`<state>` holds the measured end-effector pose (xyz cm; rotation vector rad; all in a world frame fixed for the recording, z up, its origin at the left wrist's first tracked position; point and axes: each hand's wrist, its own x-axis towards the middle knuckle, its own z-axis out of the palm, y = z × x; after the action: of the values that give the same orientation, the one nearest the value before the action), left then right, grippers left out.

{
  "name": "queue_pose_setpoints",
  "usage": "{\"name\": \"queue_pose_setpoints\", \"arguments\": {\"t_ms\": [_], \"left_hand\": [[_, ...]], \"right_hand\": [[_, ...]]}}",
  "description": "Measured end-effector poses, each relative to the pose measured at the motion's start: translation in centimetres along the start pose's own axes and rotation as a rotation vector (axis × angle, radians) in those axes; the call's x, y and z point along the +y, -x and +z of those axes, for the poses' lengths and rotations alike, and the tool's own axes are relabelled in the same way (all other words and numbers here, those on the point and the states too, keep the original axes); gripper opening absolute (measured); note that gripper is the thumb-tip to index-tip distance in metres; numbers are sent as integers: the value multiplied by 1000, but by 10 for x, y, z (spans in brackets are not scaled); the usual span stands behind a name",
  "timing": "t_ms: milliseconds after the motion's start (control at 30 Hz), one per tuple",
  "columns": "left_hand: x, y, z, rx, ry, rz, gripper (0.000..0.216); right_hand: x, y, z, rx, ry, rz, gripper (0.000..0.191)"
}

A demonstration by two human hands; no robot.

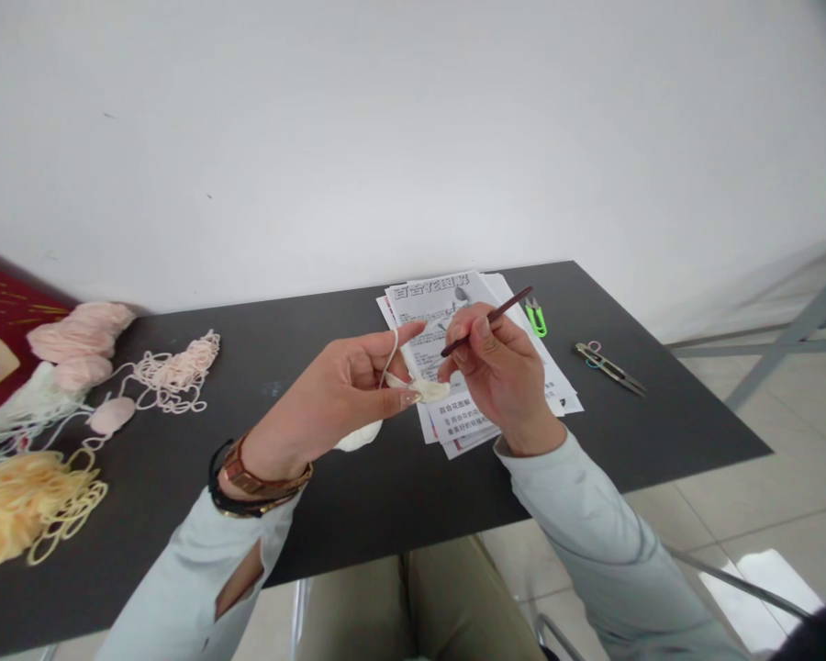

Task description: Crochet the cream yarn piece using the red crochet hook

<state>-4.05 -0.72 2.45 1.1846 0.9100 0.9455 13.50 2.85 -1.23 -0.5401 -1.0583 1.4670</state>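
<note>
Between the thumb and fingers of my left hand (348, 381) is a small cream crochet piece (432, 390). A strand of cream yarn (393, 353) runs over the raised index finger of that hand. My right hand (499, 367) grips a dark red crochet hook (499, 312) like a pen, its lower end pointing toward the left hand. The hook appears apart from the piece. Some right-hand fingers are close to the cream piece; whether they touch it I cannot tell. A cream yarn ball (359, 435) lies on the table, partly hidden under the left hand.
Printed sheets (423, 353) lie on the black table (661, 404) behind my hands. Green thread snips (537, 319) and scissors (609, 369) are to the right. Pink yarn (83, 335), loose pale strands (179, 372) and yellow yarn (20, 505) sit at left. A white wall (317, 165) rises behind.
</note>
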Motion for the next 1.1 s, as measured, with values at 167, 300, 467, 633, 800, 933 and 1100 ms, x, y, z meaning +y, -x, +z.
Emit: {"name": "queue_pose_setpoints", "arguments": {"t_ms": [167, 300, 467, 633, 800, 933, 1100], "left_hand": [[0, -1, 0, -25, -56, -1, 52], [-1, -1, -1, -37, -52, 1, 50], [0, -1, 1, -30, -99, 9, 39], [2, -3, 3, -6, -167, -9, 25], [0, -5, 2, 12, -301, 14, 10], [-4, -7, 0, 80, -393, -18, 33], [-16, -12, -6, 166, -575, 35, 57]], "right_hand": [[-3, 1, 0, -32, 27, -37, 28], [-4, 1, -1, -36, 51, -68, 28], [-3, 3, -5, -81, 134, -125, 25], [-6, 6, -6, -128, 301, -224, 22], [-12, 11, -5, -217, 550, -411, 16], [-14, 14, -3, -304, 746, -555, 11], [-8, 16, -1, -406, 933, -739, 12]]}}
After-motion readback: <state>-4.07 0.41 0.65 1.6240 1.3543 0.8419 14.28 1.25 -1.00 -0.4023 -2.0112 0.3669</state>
